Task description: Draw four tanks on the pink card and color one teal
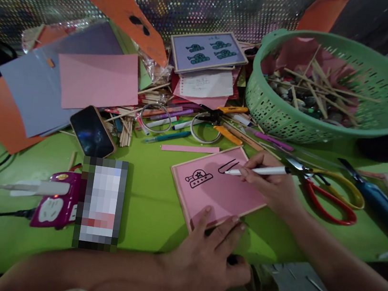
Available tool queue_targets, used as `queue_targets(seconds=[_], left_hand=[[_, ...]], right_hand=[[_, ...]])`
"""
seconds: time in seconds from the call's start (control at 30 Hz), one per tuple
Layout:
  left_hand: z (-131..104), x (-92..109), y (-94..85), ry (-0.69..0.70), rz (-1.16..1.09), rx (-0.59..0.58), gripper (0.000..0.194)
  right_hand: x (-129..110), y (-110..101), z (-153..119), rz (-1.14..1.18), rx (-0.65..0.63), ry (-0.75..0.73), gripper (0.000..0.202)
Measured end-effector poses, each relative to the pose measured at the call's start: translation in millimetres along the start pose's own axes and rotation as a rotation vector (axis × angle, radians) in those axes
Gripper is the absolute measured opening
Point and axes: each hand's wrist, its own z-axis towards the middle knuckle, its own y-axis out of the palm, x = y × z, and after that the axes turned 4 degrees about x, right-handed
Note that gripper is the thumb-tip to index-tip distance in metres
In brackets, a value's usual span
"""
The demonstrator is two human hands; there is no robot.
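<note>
Nearest me, my bare left hand point(207, 258) bears on the near edge of the pink card with a pale wooden border point(218, 199), likely so it won't slide on the bright green tabletop point(149, 206). Its fingers are spread apart, clamped on nothing. Beyond, my right hand point(274, 190) has fingers and thumb closed together on the slim white marker point(262, 171), held near its writing end, I judge for fine control. The tip sits at unfinished black lines, beside a complete black tank-like drawing point(198, 180).

My left forearm comes in low from the left, palm down; my right reaches in from the lower right, marker slanting down to the card. Farther off, the lavender card with four dark green drawings point(184, 60) leans face up on a paper stack, perhaps for easy viewing, beside the green perforated plastic basket point(284, 117)
</note>
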Motion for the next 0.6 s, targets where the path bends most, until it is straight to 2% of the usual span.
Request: queue_targets(seconds=[0.23,0.43,0.6], left_hand=[[-2,-1,4.2,-0.001,-0.003,0.024,0.021],[-2,-1,4.1,0.005,-0.023,-0.007,0.023],[-1,-2,2.1,0.012,-0.017,-0.014,0.021]], right_hand=[[14,-9,4,-0.029,0.244,-0.019,0.024],[22,-10,6,-0.067,0.248,-0.004,0.023],[18,-8,7,-0.101,0.251,-0.019,0.023]])
